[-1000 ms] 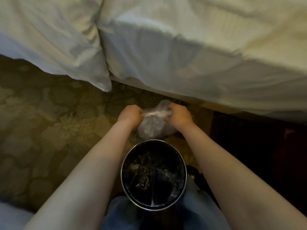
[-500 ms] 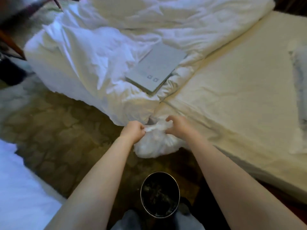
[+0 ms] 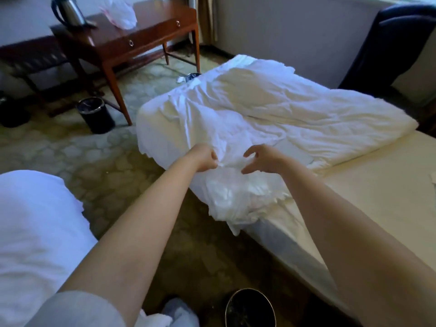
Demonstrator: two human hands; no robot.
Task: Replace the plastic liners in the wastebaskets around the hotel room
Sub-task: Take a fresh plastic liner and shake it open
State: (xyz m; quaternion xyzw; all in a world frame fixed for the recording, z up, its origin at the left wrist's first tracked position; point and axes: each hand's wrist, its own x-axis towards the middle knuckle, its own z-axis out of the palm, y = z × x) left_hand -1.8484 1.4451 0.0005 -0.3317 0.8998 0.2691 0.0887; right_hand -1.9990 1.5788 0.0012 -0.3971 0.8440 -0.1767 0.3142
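A clear plastic liner bag (image 3: 232,197), stuffed with white rubbish, hangs in front of the bed's edge. My left hand (image 3: 204,157) grips its gathered top. My right hand (image 3: 258,159) is just right of the bag's neck, with fingers and thumb curved and spread apart, not closed on the plastic. Far below, at the bottom edge, stands the black wastebasket (image 3: 250,308) with a metal rim, beside my feet. A second black wastebasket (image 3: 94,115) stands on the carpet by the desk leg.
A bed (image 3: 377,185) with a rumpled white duvet (image 3: 271,109) fills the right. White bedding (image 3: 30,227) lies at the left. At the back is a wooden desk (image 3: 132,36) with a kettle (image 3: 68,11) and a plastic bag (image 3: 121,13). A dark chair (image 3: 389,43) is at far right.
The bag has risen from just above the near wastebasket to bed height, and the view has lifted to take in the room. My right hand has let go of the bag's top.
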